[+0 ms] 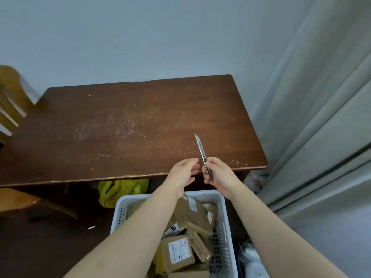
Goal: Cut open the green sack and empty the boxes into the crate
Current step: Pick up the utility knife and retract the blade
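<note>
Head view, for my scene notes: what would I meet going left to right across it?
From the left: wooden chair → green sack → left hand → utility knife → right hand → curtain.

I am viewing an evenly lit but rather dim frame. Soft, cool light is falling from above and, as far as I can judge, slightly behind the camera. The wall point(140, 37) is reading flat grey-blue with no hot spots. The table point(100, 127) is showing a faint sheen over its scratches and no hard glare. Deep shadow is pooling under its front edge and across the floor point(50, 247) at left. The utility knife point(200, 147) blade is catching a thin highlight. The wide lens is bowing the curtain point(311, 117) and the table edges outward. The bottom of the frame, around the crate point(224, 227), is looking soft and slightly smeared.
</note>
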